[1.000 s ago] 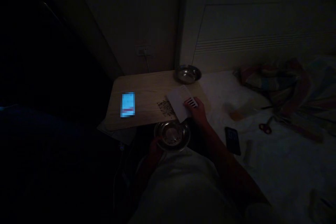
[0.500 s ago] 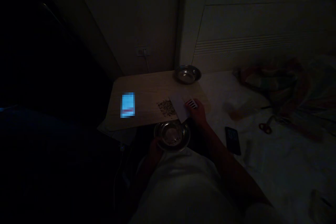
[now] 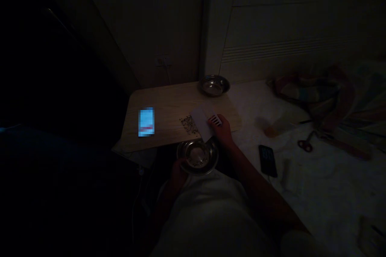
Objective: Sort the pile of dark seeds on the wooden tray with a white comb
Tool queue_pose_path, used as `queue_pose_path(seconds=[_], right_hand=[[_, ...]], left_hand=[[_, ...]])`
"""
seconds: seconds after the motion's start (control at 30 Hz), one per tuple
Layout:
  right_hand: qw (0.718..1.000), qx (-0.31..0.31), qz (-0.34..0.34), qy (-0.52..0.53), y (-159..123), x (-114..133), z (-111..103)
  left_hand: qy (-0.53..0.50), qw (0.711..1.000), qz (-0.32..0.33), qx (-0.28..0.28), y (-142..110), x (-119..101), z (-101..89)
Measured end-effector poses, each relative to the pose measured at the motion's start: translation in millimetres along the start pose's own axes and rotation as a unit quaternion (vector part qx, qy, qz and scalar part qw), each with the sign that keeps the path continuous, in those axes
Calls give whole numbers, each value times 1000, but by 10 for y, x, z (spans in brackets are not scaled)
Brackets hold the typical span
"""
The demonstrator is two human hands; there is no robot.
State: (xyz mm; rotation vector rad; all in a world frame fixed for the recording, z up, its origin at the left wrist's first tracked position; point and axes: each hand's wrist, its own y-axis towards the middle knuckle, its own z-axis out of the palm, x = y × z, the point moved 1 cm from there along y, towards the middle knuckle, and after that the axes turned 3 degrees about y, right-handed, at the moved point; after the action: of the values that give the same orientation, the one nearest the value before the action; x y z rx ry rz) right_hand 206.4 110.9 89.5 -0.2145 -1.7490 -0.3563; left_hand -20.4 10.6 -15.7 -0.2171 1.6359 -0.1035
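My left hand point(image 3: 179, 170) grips the left rim of a metal bowl point(image 3: 213, 160), holding it just below the front edge of the wooden table point(image 3: 169, 104). Some small dark bits lie in the bottom of the bowl. My right hand point(image 3: 222, 129) is closed on a white card point(image 3: 202, 122) with a dark-striped patch near my fingers. The card stands tilted on the tabletop, its left edge against a scatter of small dark seed-like bits point(image 3: 188, 125); it hides part of them.
A second metal bowl point(image 3: 214, 86) stands at the table's back right corner. A lit screen point(image 3: 146, 122), blurred out, is at the left. On the white bedding at the right lie a phone point(image 3: 267, 161), red-handled scissors point(image 3: 305, 145) and a patterned cloth point(image 3: 310, 88). A socket point(image 3: 163, 60) is on the wall.
My right hand has moved the card a little to the left, over part of the dark bits. The bowl in my left hand has stayed nearly in place.
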Motion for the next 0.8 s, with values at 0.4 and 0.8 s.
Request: queue_pose_path(seconds=[0.4, 0.8], right_hand=[[999, -36, -9, -6, 92, -63, -164], [996, -89, 0, 31, 176, -58, -444]], left_hand=[[-6, 1000, -29, -7, -57, -93, 18], [-10, 1000, -28, 0, -41, -80, 1]])
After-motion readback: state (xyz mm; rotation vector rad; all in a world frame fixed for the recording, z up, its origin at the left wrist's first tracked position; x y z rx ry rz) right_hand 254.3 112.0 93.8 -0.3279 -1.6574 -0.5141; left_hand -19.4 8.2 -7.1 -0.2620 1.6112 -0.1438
